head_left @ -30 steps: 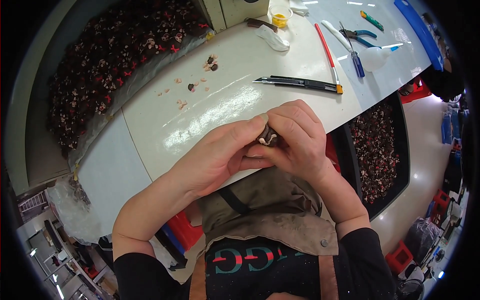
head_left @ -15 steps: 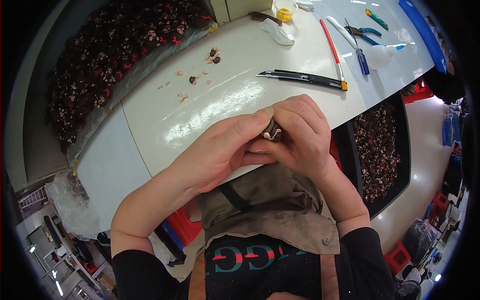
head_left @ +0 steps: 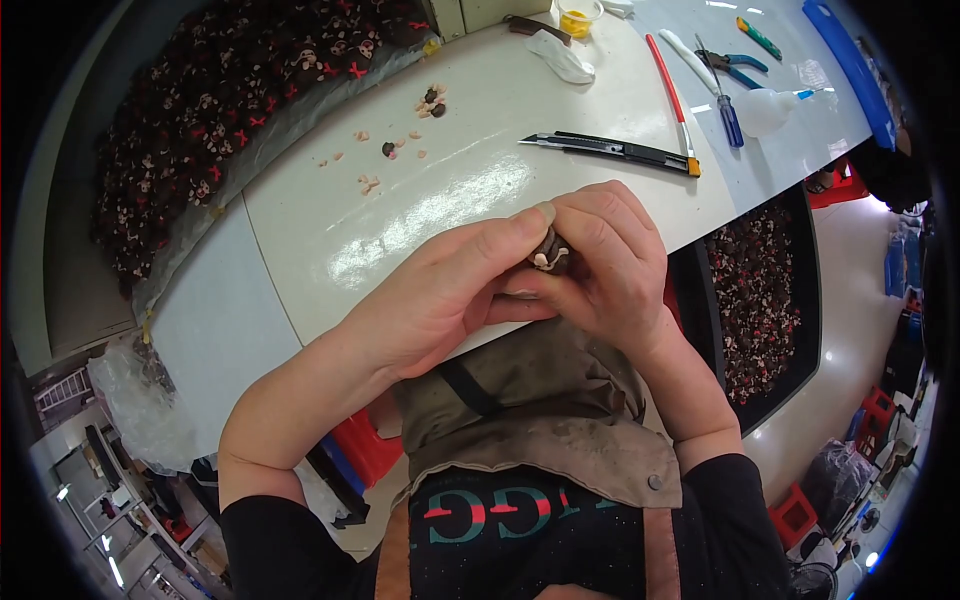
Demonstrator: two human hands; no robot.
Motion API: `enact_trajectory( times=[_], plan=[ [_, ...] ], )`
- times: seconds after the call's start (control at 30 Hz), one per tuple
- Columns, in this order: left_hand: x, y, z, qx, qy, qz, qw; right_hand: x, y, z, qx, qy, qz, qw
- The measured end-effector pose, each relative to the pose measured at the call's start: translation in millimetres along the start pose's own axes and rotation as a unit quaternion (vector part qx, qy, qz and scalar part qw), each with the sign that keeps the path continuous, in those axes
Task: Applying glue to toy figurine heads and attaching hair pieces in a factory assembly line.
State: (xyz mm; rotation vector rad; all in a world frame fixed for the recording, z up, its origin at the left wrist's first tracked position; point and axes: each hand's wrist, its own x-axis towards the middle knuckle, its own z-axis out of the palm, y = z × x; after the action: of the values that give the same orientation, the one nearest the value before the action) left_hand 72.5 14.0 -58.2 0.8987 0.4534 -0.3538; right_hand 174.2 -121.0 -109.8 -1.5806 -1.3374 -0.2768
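Both hands meet over the table's near edge around a small dark brown figurine (head_left: 551, 256) with pale cream parts. My left hand (head_left: 470, 265) presses its thumb on the piece's upper side, and its other fingers curl beneath. My right hand (head_left: 612, 250) closes on it from the right with thumb and bent fingers. Most of the figurine is hidden by the fingers. Just beyond the hands lies a black utility knife (head_left: 610, 149) with its blade out. Several small pale and dark bits (head_left: 370, 184) are scattered farther left on the white table (head_left: 310, 215).
A large heap of brown figurines (head_left: 230, 110) fills the far left, and a black bin (head_left: 810, 340) of similar pieces stands at right. Across the back right lie a red brush (head_left: 668, 80), blue screwdriver (head_left: 729, 120), pliers (head_left: 735, 68), white squeeze bottle (head_left: 765, 112) and yellow-filled cup (head_left: 575, 22).
The view has shifted slightly. Both hands keep their grip, with the figurine turned a little between the fingers.
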Motion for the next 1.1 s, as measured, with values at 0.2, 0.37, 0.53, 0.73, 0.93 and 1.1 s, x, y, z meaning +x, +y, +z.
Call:
enact_trajectory(
  times=[0.2, 0.37, 0.53, 0.73, 0.93, 1.1],
  plan=[
    [1, 0, -1, -0.013, -0.004, -0.006, 1.0, 0, 2, 3, -0.014, 0.03, -0.009, 0.999],
    [1, -2, -3, -0.018, -0.008, 0.006, 1.0, -1, 1, 4, -0.012, 0.014, -0.006, 1.0],
    [1, -8, -9, -0.019, 0.0, 0.015, 1.0, -3, 0, 7, -0.012, 0.007, -0.009, 1.0],
    [1, -10, -12, -0.017, -0.005, 0.011, 1.0, -6, -1, 9, -0.018, 0.001, 0.0, 1.0],
    [0, -12, -10, -0.005, 0.006, 0.028, 1.0, -4, -2, 12, -0.03, 0.023, -0.002, 0.999],
    [2, -14, -12, 0.005, 0.011, 0.025, 1.0, -7, 0, 13, -0.034, 0.033, -0.012, 0.999]
  ],
)
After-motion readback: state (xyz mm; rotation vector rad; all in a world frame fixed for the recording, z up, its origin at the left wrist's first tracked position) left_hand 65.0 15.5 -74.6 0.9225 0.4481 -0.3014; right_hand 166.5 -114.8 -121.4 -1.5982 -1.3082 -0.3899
